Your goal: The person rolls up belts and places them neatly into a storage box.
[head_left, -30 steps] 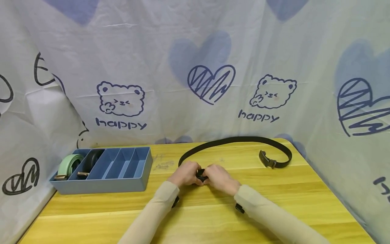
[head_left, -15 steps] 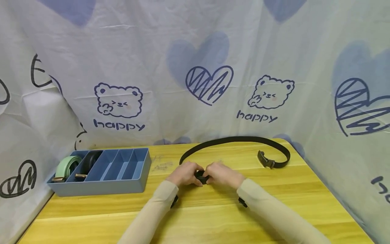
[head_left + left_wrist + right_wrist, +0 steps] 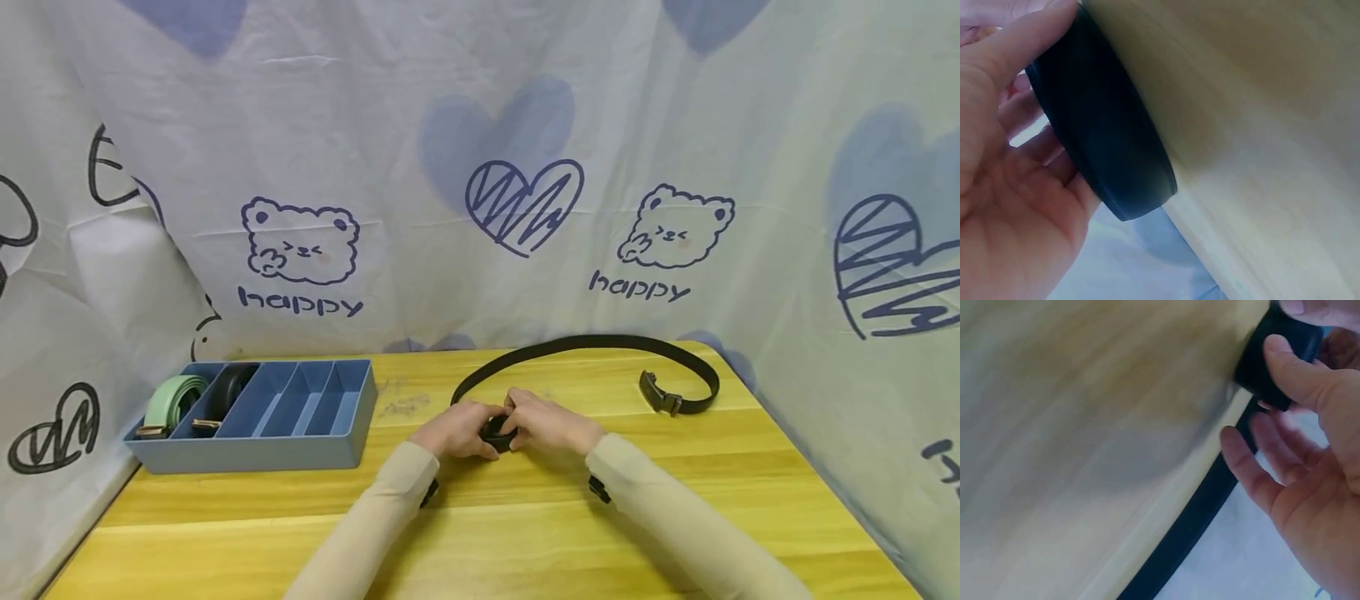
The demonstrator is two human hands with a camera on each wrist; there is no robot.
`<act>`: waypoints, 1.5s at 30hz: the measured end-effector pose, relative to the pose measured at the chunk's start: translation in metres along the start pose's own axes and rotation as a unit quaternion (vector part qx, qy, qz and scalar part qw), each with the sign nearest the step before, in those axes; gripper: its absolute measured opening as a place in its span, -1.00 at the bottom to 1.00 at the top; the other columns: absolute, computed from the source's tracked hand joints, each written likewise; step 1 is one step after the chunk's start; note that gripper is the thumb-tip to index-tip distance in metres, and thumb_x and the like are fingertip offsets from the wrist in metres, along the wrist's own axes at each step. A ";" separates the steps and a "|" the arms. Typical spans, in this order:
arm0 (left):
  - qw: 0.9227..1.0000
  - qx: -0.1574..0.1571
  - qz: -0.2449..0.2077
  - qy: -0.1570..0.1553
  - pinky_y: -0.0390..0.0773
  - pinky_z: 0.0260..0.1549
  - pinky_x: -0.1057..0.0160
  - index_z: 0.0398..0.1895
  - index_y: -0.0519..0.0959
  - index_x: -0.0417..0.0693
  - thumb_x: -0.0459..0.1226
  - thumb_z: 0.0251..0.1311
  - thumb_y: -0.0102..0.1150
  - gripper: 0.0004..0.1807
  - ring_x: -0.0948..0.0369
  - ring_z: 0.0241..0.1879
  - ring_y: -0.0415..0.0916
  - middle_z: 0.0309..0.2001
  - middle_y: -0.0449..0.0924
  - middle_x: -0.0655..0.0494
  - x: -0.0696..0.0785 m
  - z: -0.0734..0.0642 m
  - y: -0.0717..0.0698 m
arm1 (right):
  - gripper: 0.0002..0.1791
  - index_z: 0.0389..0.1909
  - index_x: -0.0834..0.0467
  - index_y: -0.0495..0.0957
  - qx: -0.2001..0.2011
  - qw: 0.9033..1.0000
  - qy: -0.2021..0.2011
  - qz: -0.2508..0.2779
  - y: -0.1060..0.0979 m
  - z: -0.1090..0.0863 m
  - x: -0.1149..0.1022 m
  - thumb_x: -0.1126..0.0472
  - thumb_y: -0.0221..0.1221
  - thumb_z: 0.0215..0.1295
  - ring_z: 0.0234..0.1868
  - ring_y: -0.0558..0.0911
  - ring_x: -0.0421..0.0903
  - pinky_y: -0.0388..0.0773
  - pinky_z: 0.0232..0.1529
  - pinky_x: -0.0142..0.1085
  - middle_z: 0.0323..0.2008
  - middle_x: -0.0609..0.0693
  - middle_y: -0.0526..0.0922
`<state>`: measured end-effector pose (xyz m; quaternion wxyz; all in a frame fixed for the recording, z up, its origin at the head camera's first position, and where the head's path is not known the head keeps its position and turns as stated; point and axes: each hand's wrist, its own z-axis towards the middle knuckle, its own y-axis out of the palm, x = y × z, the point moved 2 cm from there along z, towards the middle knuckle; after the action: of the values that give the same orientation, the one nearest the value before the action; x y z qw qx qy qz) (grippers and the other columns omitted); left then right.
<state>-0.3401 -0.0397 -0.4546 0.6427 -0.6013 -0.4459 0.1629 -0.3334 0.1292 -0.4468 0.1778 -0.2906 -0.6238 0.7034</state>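
Note:
A black belt (image 3: 592, 342) has its plain end rolled into a small coil (image 3: 498, 442) between both hands, and the rest arcs behind them to the right. Its metal buckle (image 3: 657, 394) lies on the table at the right. My left hand (image 3: 457, 430) grips the coil from the left; in the left wrist view its thumb lies over the wide black strap (image 3: 1104, 125). On the other side my right hand (image 3: 553, 423) holds the roll, its thumb (image 3: 1291, 372) pressed on the strap and the lower fingers spread apart, as the right wrist view shows.
At the left stands a blue divided tray (image 3: 247, 457). A rolled green belt (image 3: 174, 400) and a rolled black belt (image 3: 227, 392) sit in its left compartments. The wooden table (image 3: 525, 533) meets a printed white curtain (image 3: 420, 275) behind.
The right hand's fingers have shifted upward around the coil, while the left hand keeps its grip. The strap's bend behind the hands has drawn slightly right. The buckle stays in place.

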 end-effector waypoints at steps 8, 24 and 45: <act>1.000 -0.009 -0.017 0.003 0.54 0.19 0.09 0.30 0.53 0.10 -0.16 0.20 0.42 -0.42 0.12 0.12 0.59 0.16 0.65 0.07 0.004 0.001 0.000 | -0.78 -0.09 0.03 0.78 0.010 1.000 -0.001 -0.009 0.002 -0.006 0.000 0.13 0.36 0.24 -0.36 0.44 -0.23 0.42 -0.26 -0.38 -0.33 -0.05 0.60; 0.999 0.032 -0.018 0.010 0.60 -0.02 0.21 0.14 0.60 -0.01 -0.09 0.07 0.52 -0.45 0.22 -0.09 0.62 0.00 0.70 0.08 0.000 0.002 0.001 | -0.84 -0.15 0.01 0.78 0.021 1.000 -0.005 -0.014 0.001 -0.004 -0.005 0.16 0.32 0.28 -0.32 0.51 -0.21 0.51 -0.27 -0.39 -0.28 -0.04 0.62; 0.998 0.054 -0.031 0.027 0.51 -0.31 0.34 -0.12 0.65 -0.05 -0.02 0.08 0.50 -0.59 0.30 -0.34 0.52 -0.22 0.68 0.08 0.003 -0.002 0.000 | -0.83 -0.12 -0.02 0.77 -0.010 1.000 -0.005 0.000 0.002 0.000 -0.008 0.11 0.30 0.31 -0.08 0.62 -0.14 0.61 -0.06 -0.32 -0.04 -0.02 0.67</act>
<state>-0.3363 -0.0386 -0.4534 0.6907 -0.5562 -0.4370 0.1503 -0.3275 0.1239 -0.4477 0.1716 -0.2893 -0.6316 0.6985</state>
